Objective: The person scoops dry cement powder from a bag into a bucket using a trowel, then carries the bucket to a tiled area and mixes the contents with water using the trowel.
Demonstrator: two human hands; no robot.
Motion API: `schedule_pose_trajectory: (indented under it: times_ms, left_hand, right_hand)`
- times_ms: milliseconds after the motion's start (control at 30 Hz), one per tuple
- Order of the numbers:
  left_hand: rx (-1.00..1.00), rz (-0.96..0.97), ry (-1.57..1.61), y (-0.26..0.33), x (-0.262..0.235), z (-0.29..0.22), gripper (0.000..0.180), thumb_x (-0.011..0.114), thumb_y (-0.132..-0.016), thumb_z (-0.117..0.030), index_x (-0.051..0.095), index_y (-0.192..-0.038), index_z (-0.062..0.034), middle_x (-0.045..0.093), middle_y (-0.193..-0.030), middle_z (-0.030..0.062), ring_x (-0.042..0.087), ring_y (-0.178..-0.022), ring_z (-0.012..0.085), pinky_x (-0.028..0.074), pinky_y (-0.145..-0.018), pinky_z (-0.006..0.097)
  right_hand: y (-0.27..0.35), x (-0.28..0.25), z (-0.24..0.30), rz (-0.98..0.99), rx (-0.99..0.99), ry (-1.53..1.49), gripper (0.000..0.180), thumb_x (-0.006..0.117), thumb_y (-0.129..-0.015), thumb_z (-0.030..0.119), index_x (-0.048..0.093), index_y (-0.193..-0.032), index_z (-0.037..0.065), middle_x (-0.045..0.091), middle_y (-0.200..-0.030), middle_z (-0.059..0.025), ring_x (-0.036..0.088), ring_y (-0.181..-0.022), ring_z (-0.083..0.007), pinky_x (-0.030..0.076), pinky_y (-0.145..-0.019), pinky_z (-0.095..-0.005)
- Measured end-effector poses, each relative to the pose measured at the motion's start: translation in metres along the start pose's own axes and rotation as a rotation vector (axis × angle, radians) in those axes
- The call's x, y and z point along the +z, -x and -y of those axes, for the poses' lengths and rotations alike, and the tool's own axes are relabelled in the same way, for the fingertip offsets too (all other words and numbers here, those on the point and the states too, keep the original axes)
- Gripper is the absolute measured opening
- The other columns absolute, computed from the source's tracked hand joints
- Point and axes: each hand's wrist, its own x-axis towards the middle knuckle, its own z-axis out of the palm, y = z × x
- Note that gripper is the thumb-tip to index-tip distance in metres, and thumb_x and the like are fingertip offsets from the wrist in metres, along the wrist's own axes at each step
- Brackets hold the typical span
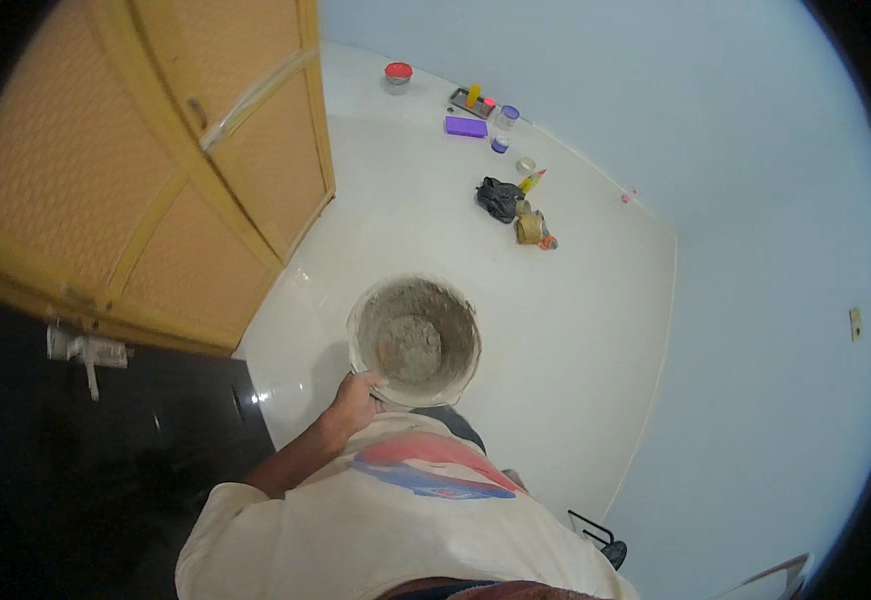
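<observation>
My left hand (pixel 357 396) is closed on the near-left rim of a round bucket (pixel 461 335), with the thumb over the edge. The bucket's pale walls are smeared with dried grey residue. Rough grey material (pixel 412 347) that looks like cement or mortar lies at its bottom, with a small orange-brown patch on the left. It is just in front of my body, above the white floor; whether it rests on the floor cannot be made out. My right hand does not show.
A tan panelled door (pixel 205 130) stands at the left, beside dark flooring (pixel 155 430). Pale blue walls (pixel 755 250) bound the right. Further off on the floor lie a black bag (pixel 498 200), tape rolls (pixel 529 230), a purple box (pixel 466 127), a metal tray (pixel 463 100) and a red-lidded container (pixel 397 78).
</observation>
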Motion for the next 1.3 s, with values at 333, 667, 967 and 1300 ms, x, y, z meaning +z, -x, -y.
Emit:
schedule_pose_trajectory:
  times_ms: [333,667,967,1300]
  left_hand:
    - [0.070,-0.094,0.095,-0.300,0.148,-0.209,0.059,0.054,-0.089,-0.003,0.041,-0.146,0.0013,0.056,-0.136,0.0176,0.061,-0.123,0.0339,0.057,-0.101,0.053]
    - [0.307,-0.161,0.213,-0.486,0.255,-0.494,0.054,0.053,-0.090,-0.004,0.039,-0.141,0.0096,0.054,-0.136,0.0259,0.063,-0.121,0.0395,0.058,-0.101,0.057]
    - [0.307,-0.242,0.383,-0.688,0.319,-0.732,0.061,0.051,-0.093,-0.004,0.028,-0.148,0.0098,0.046,-0.144,0.0288,0.055,-0.130,0.0446,0.048,-0.114,0.058]
    - [0.432,-0.237,0.424,-0.857,0.362,-1.047,0.063,0.050,-0.098,-0.005,0.021,-0.153,0.0078,0.040,-0.149,0.0281,0.045,-0.140,0.0430,0.039,-0.120,0.061]
  right_hand:
    - [-0.243,-0.279,0.107,-0.048,0.048,0.161,0.033,0.087,-0.070,0.035,0.075,-0.094,0.015,0.077,-0.093,0.0006,0.073,-0.093,-0.0223,0.058,-0.085,-0.0419]
    - [-0.605,-0.782,0.373,-0.205,-0.003,-0.855,0.035,0.052,-0.099,0.032,0.061,-0.118,0.003,0.069,-0.101,-0.0135,0.069,-0.087,-0.0308,0.056,-0.068,-0.0489]
    - [-0.739,-0.937,0.549,-0.128,-0.151,-0.127,0.021,0.064,-0.090,0.032,0.067,-0.087,0.012,0.066,-0.080,-0.0042,0.063,-0.071,-0.0174,0.047,-0.053,-0.0343]
    - [-0.964,-1.051,0.792,0.123,-0.109,0.171,0.019,0.064,-0.090,0.028,0.069,-0.080,0.012,0.067,-0.073,-0.0043,0.066,-0.068,-0.0178,0.051,-0.055,-0.0349]
